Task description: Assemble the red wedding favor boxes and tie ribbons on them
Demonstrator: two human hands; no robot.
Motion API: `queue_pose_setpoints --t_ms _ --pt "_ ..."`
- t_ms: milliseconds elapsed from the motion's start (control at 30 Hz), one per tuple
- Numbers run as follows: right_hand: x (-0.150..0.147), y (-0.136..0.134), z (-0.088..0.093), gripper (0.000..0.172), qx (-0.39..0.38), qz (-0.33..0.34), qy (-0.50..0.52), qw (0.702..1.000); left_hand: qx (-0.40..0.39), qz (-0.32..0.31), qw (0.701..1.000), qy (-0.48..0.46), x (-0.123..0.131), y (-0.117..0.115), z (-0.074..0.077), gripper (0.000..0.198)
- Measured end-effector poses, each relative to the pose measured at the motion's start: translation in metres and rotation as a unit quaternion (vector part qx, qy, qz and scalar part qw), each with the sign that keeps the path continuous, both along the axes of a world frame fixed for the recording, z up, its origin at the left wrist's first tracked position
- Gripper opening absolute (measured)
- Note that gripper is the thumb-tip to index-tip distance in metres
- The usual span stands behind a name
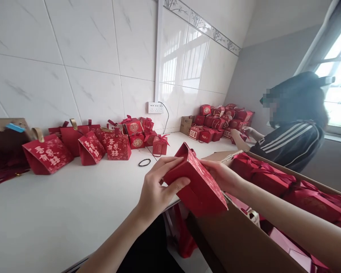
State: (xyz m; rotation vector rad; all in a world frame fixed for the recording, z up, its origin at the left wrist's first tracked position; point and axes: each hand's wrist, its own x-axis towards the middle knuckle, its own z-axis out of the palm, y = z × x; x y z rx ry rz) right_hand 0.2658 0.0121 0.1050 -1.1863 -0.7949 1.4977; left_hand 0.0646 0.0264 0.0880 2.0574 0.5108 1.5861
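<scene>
Both my hands hold a red paper gift box (197,182) over the edge of the white counter (59,212). My left hand (156,187) grips its near left side, fingers curled over the top and thumb on the side. My right hand (220,174) holds the far right side, partly hidden behind the box. The box is tilted, its open end pointing up and away. Just below and to the right stands a large cardboard carton (238,239) filled with flat red boxes and ribbons.
Red gift bags with gold handles (48,153) and small ribboned boxes (138,132) line the tiled wall. A black hair tie (144,162) lies on the counter. Another person (295,129) at the right handles a pile of finished red boxes (218,121) in the corner.
</scene>
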Motion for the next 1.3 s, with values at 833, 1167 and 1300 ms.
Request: queue_pose_setpoints --t_ms 833,1167,1300 --pt "0.020 -0.051 0.018 0.048 -0.009 0.080 -0.006 0.997 -0.317 -0.133 0.927 -0.150 0.036 -0.017 -0.011 0.038" --pt "0.032 -0.099 0.050 0.043 0.044 -0.137 0.012 0.990 -0.251 -0.212 0.937 -0.117 0.086 -0.036 -0.026 0.030" --pt "0.041 -0.125 0.057 0.040 0.008 -0.139 0.000 0.990 -0.241 -0.298 0.918 -0.100 0.100 -0.043 -0.030 0.038"
